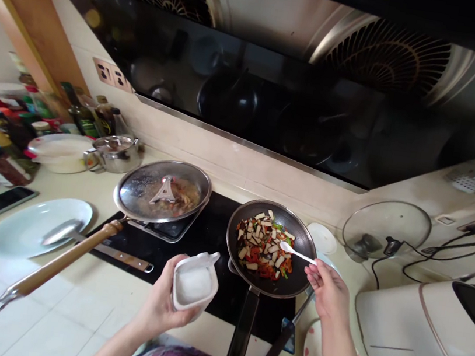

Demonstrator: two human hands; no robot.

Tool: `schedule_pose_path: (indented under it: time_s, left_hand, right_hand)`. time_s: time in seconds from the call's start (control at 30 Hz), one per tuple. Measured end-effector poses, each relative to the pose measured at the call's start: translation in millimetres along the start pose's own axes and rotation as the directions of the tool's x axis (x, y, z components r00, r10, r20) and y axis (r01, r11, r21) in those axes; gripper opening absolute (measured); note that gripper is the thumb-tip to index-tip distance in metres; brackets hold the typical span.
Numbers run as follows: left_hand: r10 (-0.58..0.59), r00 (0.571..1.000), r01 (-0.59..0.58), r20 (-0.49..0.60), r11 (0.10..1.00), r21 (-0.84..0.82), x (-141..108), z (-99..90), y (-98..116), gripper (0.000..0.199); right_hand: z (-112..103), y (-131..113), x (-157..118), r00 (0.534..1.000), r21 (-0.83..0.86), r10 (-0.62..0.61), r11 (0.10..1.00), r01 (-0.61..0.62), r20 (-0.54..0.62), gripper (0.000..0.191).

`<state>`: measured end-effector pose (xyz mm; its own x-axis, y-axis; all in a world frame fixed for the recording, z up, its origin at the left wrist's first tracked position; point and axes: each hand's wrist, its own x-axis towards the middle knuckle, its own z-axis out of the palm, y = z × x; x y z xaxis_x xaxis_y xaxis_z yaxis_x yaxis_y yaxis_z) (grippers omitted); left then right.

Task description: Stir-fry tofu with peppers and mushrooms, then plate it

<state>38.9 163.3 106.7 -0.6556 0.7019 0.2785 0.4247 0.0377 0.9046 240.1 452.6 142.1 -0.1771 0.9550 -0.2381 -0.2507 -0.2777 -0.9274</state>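
Note:
My left hand (165,297) is wrapped round a small white seasoning jar (195,283) with white granules inside, its lid up or off. It is in front of the black cooktop (213,227). Between the fingers of my right hand (330,291) is a small white spoon (297,252), its bowl over a frying pan (306,235). Diced pale pieces with red and green vegetables (265,247) lie in that pan. Whether the spoon's bowl holds anything is too small to tell.
A lidded wok (165,191) stands on the left burner, its wooden handle (71,258) reaching forward. A plate with a metal spatula (64,231) is at left. A spatula (285,338), a dotted plate (314,354) and a white appliance (413,338) are at right. The range hood (231,94) hangs above.

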Motion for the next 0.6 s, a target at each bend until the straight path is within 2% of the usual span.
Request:
schedule_pose_path:
  time_s: [0.2,0.4,0.6]
  left_hand:
    - [-0.025,1.0,0.024,-0.008,0.999,-0.043,-2.0,2.5,-0.5,0.072]
    - [-0.026,1.0,0.026,0.016,1.0,-0.011,-4.9,-0.3,-4.9,0.074]
    - [-0.031,0.999,0.032,0.009,0.996,-0.083,-6.1,0.9,-2.5,0.073]
  right_hand:
    - [-2.3,-2.2,-5.4,0.999,0.032,0.028,0.999,-0.029,0.03,0.048]
    - [-6.0,2.6,-5.5,0.998,0.027,0.064,0.998,-0.065,0.012,0.049]
    - [-5.2,-4.7,-19.9,0.995,0.009,0.056,0.998,-0.057,0.077,0.04]
